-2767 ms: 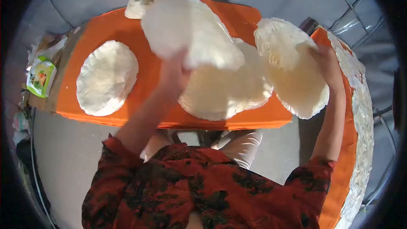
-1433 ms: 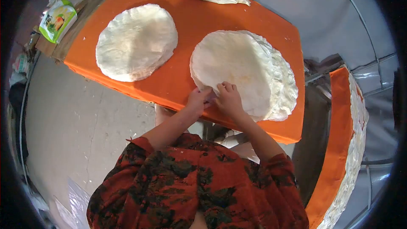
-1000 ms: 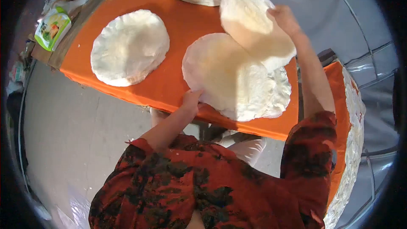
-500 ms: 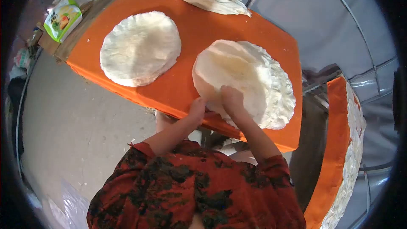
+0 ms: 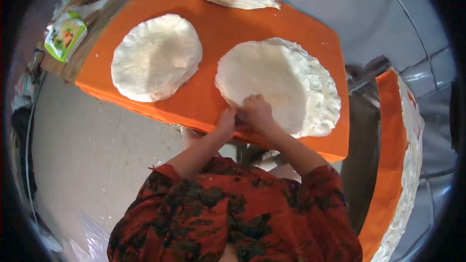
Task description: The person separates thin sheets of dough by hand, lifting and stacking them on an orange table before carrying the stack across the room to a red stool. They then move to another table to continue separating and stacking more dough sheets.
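Right of centre, the stack of flat rounds (image 5: pixel 272 80) lay on the orange-covered table (image 5: pixel 208 19). The left hand (image 5: pixel 226 120) and right hand (image 5: pixel 256 110) met at its lower-left edge, fingers bent inward; whether either gripped a sheet could not be told.

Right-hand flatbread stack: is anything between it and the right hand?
Nothing visible: the right hand is at the near edge of the right-hand flatbread stack, with the left hand close beside it.
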### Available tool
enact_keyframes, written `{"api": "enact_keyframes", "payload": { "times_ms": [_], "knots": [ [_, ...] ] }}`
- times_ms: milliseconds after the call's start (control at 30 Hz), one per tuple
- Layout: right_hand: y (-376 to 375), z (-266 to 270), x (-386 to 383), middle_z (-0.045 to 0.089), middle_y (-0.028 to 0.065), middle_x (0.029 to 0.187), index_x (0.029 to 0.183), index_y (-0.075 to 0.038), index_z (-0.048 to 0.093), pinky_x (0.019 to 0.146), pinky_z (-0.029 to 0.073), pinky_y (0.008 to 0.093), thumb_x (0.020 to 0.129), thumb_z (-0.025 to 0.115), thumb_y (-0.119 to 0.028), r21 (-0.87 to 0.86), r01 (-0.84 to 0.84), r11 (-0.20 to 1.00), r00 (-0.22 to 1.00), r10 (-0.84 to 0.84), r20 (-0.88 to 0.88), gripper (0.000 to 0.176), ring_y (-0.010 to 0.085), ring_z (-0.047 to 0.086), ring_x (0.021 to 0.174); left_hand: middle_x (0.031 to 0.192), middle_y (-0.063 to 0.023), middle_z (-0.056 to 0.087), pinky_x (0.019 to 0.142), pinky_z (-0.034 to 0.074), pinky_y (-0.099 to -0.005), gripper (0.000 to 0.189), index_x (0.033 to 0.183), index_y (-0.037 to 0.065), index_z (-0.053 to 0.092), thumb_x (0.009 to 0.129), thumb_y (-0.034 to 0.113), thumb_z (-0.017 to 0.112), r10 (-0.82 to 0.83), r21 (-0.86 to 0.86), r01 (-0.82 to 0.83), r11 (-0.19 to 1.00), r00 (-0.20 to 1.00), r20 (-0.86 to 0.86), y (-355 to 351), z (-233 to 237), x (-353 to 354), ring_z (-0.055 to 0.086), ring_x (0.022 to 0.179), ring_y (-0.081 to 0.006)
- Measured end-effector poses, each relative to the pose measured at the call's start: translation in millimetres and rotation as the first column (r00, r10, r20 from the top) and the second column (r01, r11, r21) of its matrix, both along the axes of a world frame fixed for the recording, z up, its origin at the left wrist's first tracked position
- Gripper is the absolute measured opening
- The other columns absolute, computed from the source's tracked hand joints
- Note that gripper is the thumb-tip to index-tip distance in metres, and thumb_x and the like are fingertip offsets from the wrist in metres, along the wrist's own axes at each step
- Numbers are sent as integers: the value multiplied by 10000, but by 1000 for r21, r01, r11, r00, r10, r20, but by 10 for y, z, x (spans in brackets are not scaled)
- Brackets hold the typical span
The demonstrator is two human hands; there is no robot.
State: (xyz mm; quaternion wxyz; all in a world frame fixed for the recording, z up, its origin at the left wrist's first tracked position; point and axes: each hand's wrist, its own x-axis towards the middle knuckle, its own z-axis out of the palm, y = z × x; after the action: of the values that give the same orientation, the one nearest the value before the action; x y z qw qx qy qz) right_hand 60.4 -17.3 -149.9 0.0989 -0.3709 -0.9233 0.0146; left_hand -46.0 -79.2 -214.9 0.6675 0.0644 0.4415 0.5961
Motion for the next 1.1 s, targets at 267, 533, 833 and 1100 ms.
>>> {"api": "enact_keyframes", "payload": {
  "times_ms": [267,533,833,1100],
  "knots": [
    [-264,-235,228,571,135,1051,989,-1,504,692,487,427,643,691,-245,119,-1,993,963,33,-269,463,318,556,1004,1011,-106,589,746,511,-427,306,1095,41,533,930,250,382,-125,110,121,987,992,30,36,-123,-95,582,879,-234],
    [300,568,114,624,181,973,1049,-18,603,759,473,457,796,556,-189,-382,53,923,994,-13,106,309,344,600,923,1086,-73,571,909,457,-411,359,1190,70,515,971,332,406,-103,171,103,980,995,-8,64,463,-111,546,1029,-230],
    [545,3537,423,684,171,922,1123,18,608,735,540,336,866,522,-140,-476,207,855,828,-412,-380,314,272,680,832,1279,-123,495,988,400,-490,467,1252,84,471,950,439,433,-125,289,64,955,973,196,192,416,-399,489,1168,-303],
    [1611,1393,1636,628,147,1082,1166,31,570,756,511,367,813,637,-185,-808,-71,585,442,-708,-551,420,256,630,886,1488,-93,271,1091,239,-511,803,1450,140,234,864,679,341,-138,559,-92,824,924,355,209,916,-344,286,1346,-327]
  ]
}}
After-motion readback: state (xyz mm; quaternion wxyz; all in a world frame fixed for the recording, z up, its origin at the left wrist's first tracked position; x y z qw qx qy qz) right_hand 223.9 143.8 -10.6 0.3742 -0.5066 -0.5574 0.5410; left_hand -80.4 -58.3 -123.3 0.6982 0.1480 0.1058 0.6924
